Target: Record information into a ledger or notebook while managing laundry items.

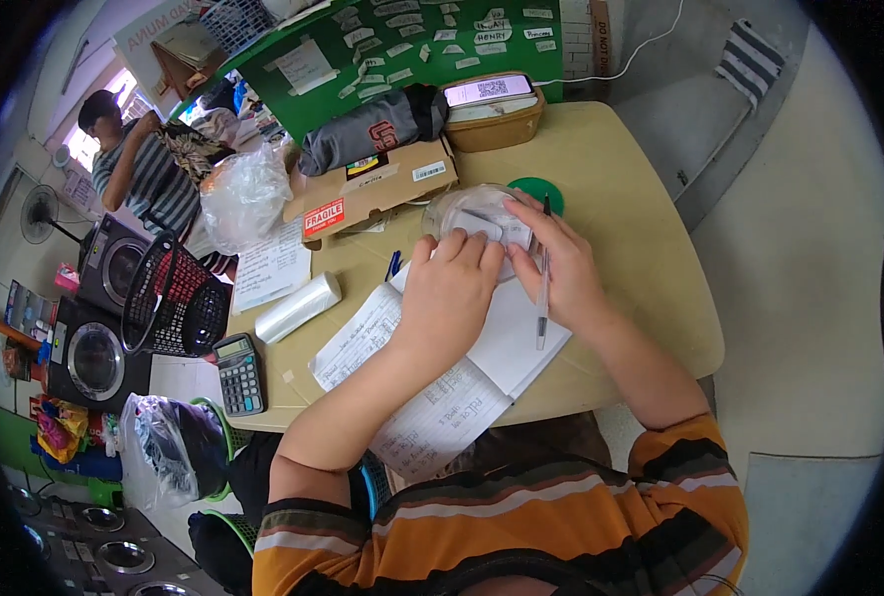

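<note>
Cream table (651, 238), green board (422, 62), orange shirt (521, 509) with white and dark stripes, white slips (484, 224)

My left hand (450, 295) and right hand (568, 270) part-block paper slips (516, 230) between them; left forearm (348, 402) hides part of notebook (514, 348).

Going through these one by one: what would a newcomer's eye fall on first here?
Probably the centre, where the left hand and right hand meet at paper slips by a clear round container, a pen held in the right. Next, the bright green board dotted with paper labels beyond the table. Then the black laundry basket off the table's left side, near front-loading washers.
</note>
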Demonstrator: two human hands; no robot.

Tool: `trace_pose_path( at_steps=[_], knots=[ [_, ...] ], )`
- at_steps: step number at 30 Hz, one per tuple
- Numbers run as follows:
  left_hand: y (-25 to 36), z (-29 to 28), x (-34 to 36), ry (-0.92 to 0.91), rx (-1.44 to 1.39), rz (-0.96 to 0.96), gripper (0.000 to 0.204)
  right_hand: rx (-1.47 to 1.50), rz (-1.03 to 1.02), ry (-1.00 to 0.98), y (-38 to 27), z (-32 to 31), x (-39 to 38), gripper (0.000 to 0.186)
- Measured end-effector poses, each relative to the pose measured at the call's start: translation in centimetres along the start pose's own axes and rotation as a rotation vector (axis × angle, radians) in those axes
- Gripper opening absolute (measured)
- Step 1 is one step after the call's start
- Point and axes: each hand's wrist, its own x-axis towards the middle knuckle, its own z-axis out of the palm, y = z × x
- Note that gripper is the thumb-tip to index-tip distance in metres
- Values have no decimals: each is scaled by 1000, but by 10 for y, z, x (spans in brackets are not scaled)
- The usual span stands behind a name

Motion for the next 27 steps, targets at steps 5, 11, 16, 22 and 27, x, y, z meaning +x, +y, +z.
trace_pose_path(
  at_steps=[5, 11, 16, 22, 27],
  knots=[
    [1, 0, 1, -31, 1, 6, 23, 33, 78, -7, -3, -1, -1, 48],
    [2, -3, -2, -39, 6, -17, 24, 15, 5, -11, -2, 1, -2, 54],
    [-2, 1, -3, 43, -47, -91, 46, -40, -82, 4, 3, 4, -2, 61],
    [-6, -1, 1, -28, -168, -140, 61, -94, -63, 57, 1, 1, -1, 47],
    [-4, -3, 6, 45, -193, -134, 72, -99, -53, 36, 4, -3, 0, 32]
  ],
)
